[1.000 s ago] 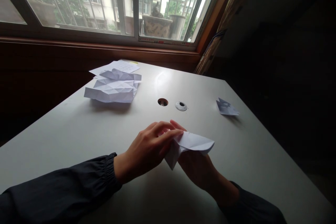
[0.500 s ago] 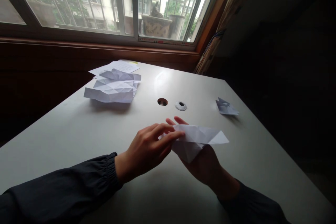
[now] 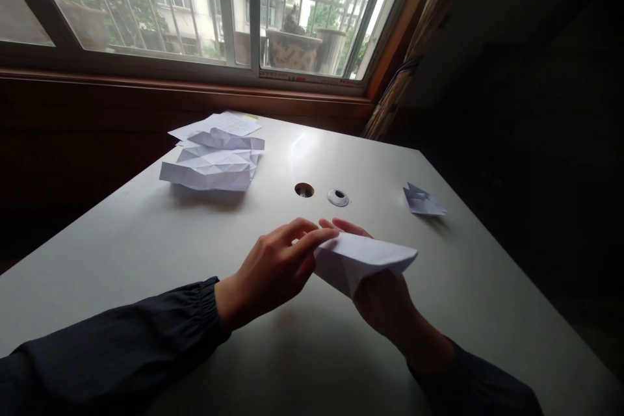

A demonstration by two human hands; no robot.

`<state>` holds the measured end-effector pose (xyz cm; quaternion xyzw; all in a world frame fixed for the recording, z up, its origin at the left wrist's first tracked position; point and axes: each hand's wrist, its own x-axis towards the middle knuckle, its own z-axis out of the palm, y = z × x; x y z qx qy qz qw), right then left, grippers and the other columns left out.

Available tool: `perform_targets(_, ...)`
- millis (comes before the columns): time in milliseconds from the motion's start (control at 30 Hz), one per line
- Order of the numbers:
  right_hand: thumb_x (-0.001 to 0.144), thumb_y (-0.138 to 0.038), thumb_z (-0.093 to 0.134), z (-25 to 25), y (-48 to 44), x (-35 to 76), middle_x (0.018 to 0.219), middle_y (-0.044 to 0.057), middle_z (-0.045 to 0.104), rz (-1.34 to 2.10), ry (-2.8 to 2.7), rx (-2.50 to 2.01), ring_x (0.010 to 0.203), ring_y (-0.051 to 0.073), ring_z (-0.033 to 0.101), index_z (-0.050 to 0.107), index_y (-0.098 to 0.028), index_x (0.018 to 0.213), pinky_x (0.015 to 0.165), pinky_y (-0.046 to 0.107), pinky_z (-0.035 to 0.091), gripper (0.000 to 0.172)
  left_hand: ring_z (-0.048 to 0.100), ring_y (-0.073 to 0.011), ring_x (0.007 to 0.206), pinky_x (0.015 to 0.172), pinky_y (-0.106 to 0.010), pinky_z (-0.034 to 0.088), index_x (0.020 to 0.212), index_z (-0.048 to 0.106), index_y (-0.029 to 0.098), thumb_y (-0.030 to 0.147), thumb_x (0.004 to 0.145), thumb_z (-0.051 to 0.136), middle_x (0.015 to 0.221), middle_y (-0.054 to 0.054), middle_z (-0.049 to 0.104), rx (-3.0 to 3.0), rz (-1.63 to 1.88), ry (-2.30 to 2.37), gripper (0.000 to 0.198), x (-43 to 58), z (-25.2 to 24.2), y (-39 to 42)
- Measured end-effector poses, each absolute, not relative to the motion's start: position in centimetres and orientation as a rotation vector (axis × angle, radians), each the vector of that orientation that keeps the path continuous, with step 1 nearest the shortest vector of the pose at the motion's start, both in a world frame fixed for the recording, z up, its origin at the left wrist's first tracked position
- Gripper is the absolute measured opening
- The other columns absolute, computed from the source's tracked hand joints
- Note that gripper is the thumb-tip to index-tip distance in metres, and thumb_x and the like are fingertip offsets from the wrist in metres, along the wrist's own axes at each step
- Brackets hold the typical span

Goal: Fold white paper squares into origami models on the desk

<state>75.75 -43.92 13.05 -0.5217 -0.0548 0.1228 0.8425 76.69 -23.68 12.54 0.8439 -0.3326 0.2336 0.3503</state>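
While a folded white paper (image 3: 363,260) sits held above the tabletop (image 3: 146,273), the right hand (image 3: 385,312) lies beneath it, with its fingers (image 3: 348,226) curving round and showing past the far edge. The left hand (image 3: 273,273) comes in from the side, its fingers (image 3: 302,233) slightly spread and reaching the paper's left end (whether they pinch it is hidden). Dark gathered sleeves (image 3: 117,338) cover both forearms. Farther off, creased white sheets (image 3: 209,169) lie in a loose heap on a flat printed sheet (image 3: 219,123). A small folded paper piece (image 3: 423,201) sits well to the right, and a round hole (image 3: 304,190) and a white grommet (image 3: 338,197) lie just beside each other, beyond the hands.
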Motion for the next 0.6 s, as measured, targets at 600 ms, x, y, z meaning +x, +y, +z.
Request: perform_targets(600, 0.085, -0.038, 0.077, 11.3, -44.5, 77.5, 0.106, 0.004, 0.073, 0.192, 0.112, -1.263, 0.082, 0.018, 0.065, 0.063, -0.025, 0.123, 0.069, 0.028, 0.054, 0.042, 0.061, -0.0131, 0.076, 0.059, -0.02, 0.045, 0.126, 0.069, 0.018, 0.02, 0.086, 0.057, 0.102, -0.007, 0.069, 1.651, -0.185, -0.245, 0.042, 80.0, 13.6, -22.5)
